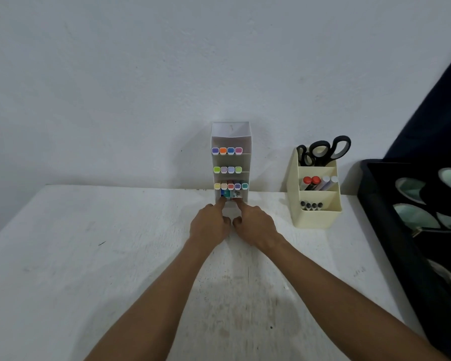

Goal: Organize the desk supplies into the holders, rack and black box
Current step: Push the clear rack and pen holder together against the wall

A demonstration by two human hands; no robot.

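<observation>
- While both arms reach forward, the left hand (211,225) and right hand (255,225) meet at the foot of the tall white tiered marker rack (231,142) on the white worktop (89,256).
- Each forefinger presses small colourful items (229,194) in the bottom tier, straight ahead of both hands, equally near.
- Other fingers curl under; whether either grip pinches anything, hard to say.
- Cream holder (315,217) and black box (391,230) sit right.
</observation>
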